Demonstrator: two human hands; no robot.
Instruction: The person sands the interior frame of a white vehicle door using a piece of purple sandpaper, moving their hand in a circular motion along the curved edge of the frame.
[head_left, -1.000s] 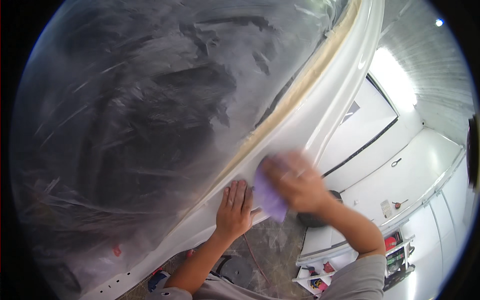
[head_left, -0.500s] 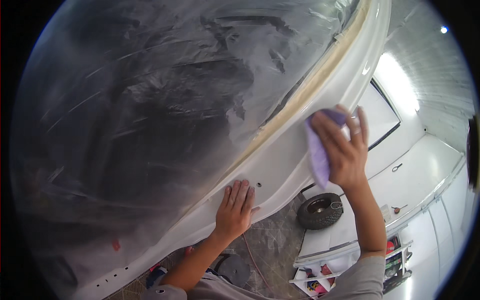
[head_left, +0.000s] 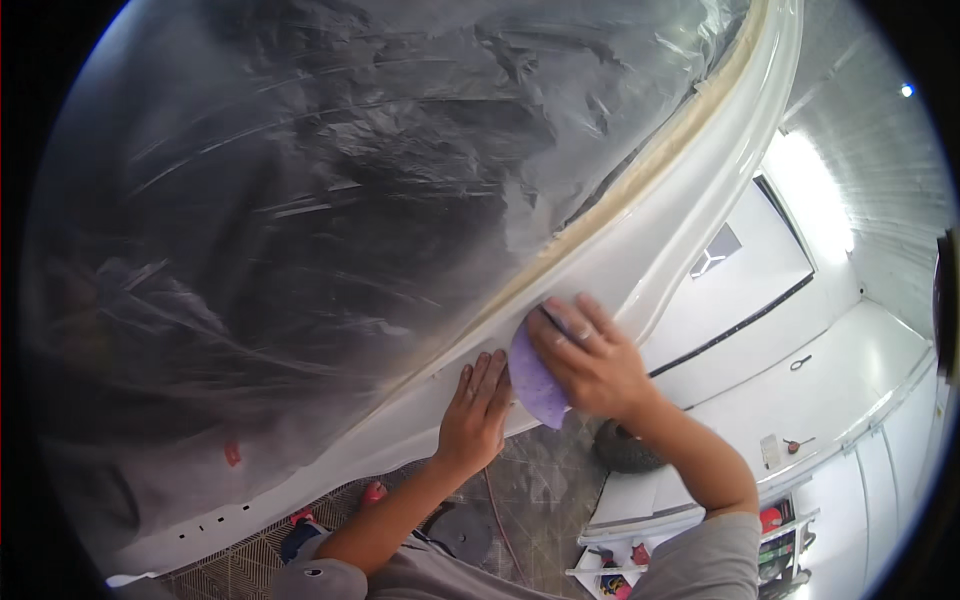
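My right hand (head_left: 585, 360) presses a purple pad (head_left: 535, 385) against the white vehicle panel (head_left: 650, 250), its fingers over the pad's upper part. Just left of the pad, my left hand (head_left: 475, 410) lies with its fingers stretched out on the same panel. A strip of beige masking (head_left: 670, 150) runs along the panel's inner edge. Beyond it, crinkled translucent plastic sheeting (head_left: 330, 170) covers a large dark surface that fills the upper left of the view.
Below the panel are a dark tiled floor (head_left: 550, 480), a grate mat (head_left: 230, 570), a tire (head_left: 622, 452) partly hidden by my right arm, and a red hose (head_left: 500, 530). At the right stand white walls (head_left: 850, 350) and shelves (head_left: 780, 540) with assorted items.
My right hand with the purple pad has moved down and left from half a second ago, back beside my left hand, which has stayed nearly in place on the panel.
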